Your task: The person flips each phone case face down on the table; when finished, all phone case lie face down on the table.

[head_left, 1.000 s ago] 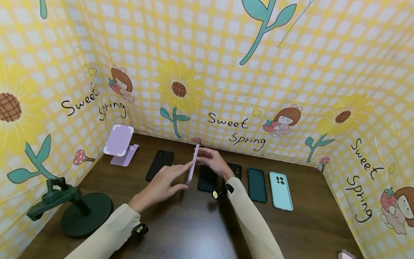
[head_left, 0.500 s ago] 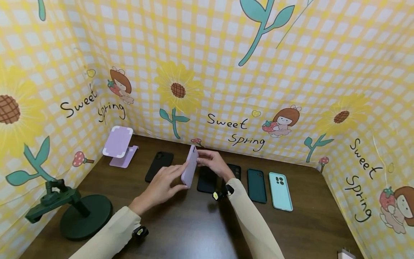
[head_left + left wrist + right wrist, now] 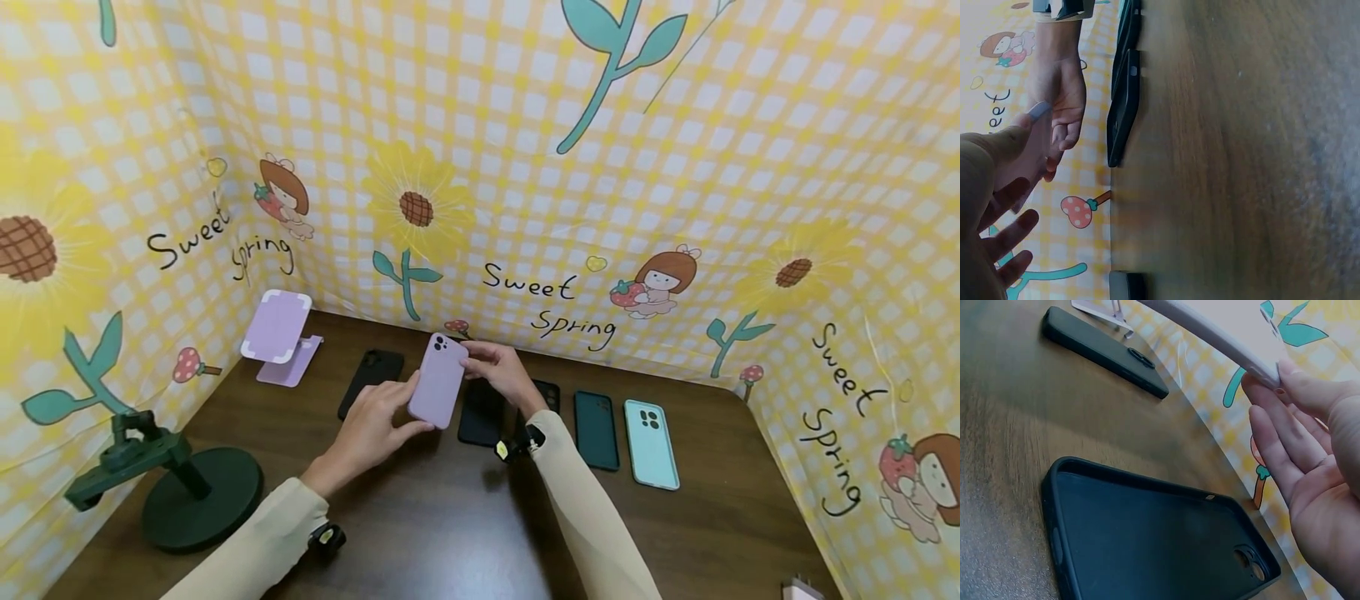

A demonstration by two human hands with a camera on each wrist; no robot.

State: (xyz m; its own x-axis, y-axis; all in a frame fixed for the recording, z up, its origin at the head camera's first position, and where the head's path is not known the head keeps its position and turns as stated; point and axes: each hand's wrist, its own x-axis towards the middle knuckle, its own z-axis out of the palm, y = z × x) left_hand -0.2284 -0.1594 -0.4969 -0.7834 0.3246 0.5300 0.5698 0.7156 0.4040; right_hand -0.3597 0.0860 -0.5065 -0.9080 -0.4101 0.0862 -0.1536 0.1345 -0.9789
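A dark green round-based stand (image 3: 187, 492) sits far left on the brown wooden table (image 3: 450, 533). The left hand (image 3: 371, 429) and right hand (image 3: 498, 371) together pinch the lilac soft phone case (image 3: 438, 380), lifted above a black open phone case (image 3: 480, 412). Turquoise phone case (image 3: 651, 442) lies rightmost.

We see a dark wooden table (image 3: 450, 533). On it lie a black case (image 3: 371, 382) left of center, an open black case (image 3: 480, 414), a dark green case (image 3: 596, 430), a mint case (image 3: 651, 442), a lilac stand (image 3: 279, 337) at upper left and a green round-based stand (image 3: 176, 496) at lower left.
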